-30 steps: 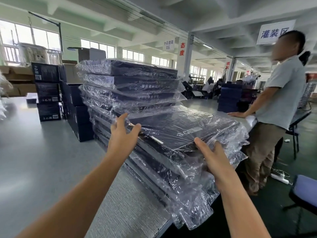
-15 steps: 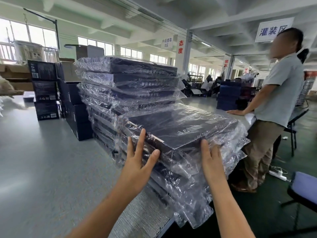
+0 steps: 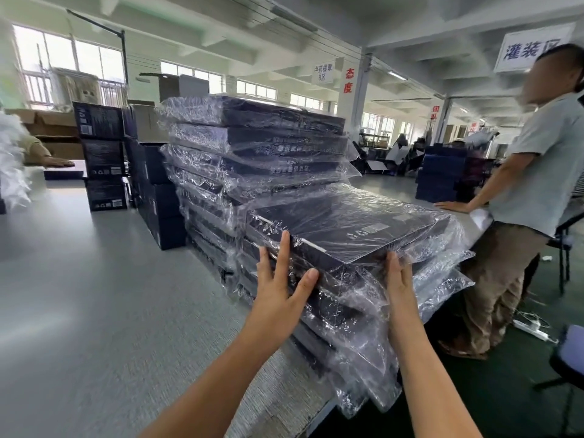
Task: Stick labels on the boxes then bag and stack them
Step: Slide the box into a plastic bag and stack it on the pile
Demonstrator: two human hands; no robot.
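A dark blue flat box in a clear plastic bag (image 3: 357,229) lies on top of the near, lower stack of bagged boxes (image 3: 357,327) at the grey table's right edge. My left hand (image 3: 281,286) presses its straight fingers against the near left side of that top box. My right hand (image 3: 399,279) lies flat against its near right side. Behind stands a taller stack of bagged boxes (image 3: 256,143).
Unbagged dark boxes (image 3: 102,156) stand stacked at the back left on the grey table (image 3: 94,295). A person in a grey shirt (image 3: 534,172) leans a hand on the table at the right. Another person's hand (image 3: 58,163) rests at the far left. A chair (image 3: 568,352) stands at the right.
My left hand has come down from the taller stack to the near side of the top box. Both hands now press that box, which has slid further onto the lower stack.
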